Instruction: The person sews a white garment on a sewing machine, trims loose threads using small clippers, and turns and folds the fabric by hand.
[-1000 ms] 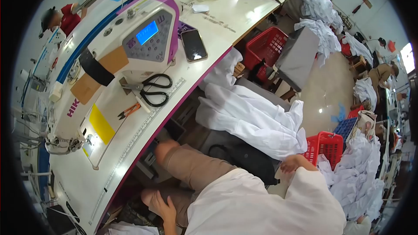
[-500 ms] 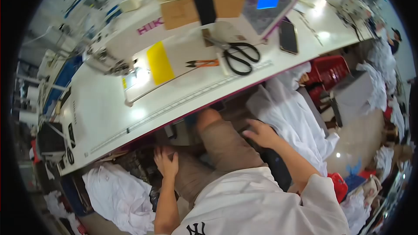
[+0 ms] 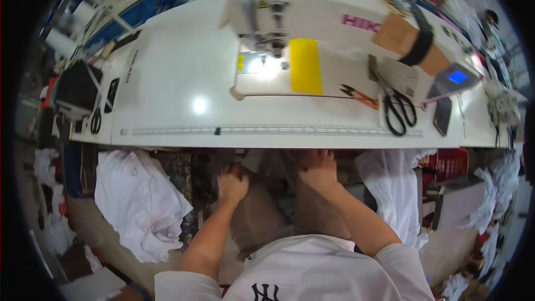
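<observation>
My left hand rests on my left knee below the table edge, its fingers laid over the knee and nothing visible in it. On my right knee lies my right hand, fingers spread a little, also without any object. Both knees are covered by brown shorts. Above them, on the white table, stands a sewing machine with its lamp lit near the needle. Black-handled scissors and orange thread snips lie to its front right.
White cloth hangs in a heap at the left and another white cloth at the right of my legs. A phone lies near the table's right end. A red basket stands below. A ruler strip runs along the front edge.
My view has turned left and levelled, so the machine now appears further right. My right hand has come down from beside my thigh onto the knee; the left stays on its knee.
</observation>
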{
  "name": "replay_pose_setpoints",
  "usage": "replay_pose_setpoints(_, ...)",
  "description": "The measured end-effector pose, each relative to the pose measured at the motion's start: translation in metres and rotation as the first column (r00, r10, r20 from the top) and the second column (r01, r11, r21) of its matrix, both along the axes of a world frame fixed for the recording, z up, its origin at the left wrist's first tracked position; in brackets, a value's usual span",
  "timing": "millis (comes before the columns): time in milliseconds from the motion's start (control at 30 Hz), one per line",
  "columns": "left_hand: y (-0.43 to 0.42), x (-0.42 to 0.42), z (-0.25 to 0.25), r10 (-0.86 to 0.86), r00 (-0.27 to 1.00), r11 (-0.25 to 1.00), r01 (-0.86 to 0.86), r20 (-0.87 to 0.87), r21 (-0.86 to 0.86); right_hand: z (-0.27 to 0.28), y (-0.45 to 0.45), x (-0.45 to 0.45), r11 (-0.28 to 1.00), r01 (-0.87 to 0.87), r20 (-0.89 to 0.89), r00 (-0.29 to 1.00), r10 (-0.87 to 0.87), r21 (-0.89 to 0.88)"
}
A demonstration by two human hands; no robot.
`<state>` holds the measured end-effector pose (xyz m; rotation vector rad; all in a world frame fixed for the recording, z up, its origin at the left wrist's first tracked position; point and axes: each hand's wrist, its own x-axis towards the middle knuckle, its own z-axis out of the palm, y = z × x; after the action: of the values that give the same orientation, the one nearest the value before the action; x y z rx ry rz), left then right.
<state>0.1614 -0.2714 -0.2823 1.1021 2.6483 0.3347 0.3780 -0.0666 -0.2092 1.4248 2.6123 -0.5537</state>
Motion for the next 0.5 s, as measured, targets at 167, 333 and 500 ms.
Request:
replay_pose_setpoints(167, 0.000, 0.001, 0.009, 0.001, 1.000, 0.998, 0.000, -0.021, 0.056, -0.023, 0.012, -0.023, 0.991, -0.113, 0.075, 0.991, 0.107, 0.078)
replay_pose_setpoints(333, -0.003, 0.001, 0.003, -0.011, 0.999, 0.985, 0.019, -0.050, 0.170, -0.004, 0.021, -0.037, 0.986, -0.159, 0.026, 0.987, 0.158, 0.048)
replay_pose_setpoints(500, 0.000, 0.000, 0.006, -0.021, 1.000, 0.992, 0.023, -0.019, 0.126, -0.008, 0.023, -0.034, 0.987, -0.124, -0.014, 0.992, 0.126, 0.100)
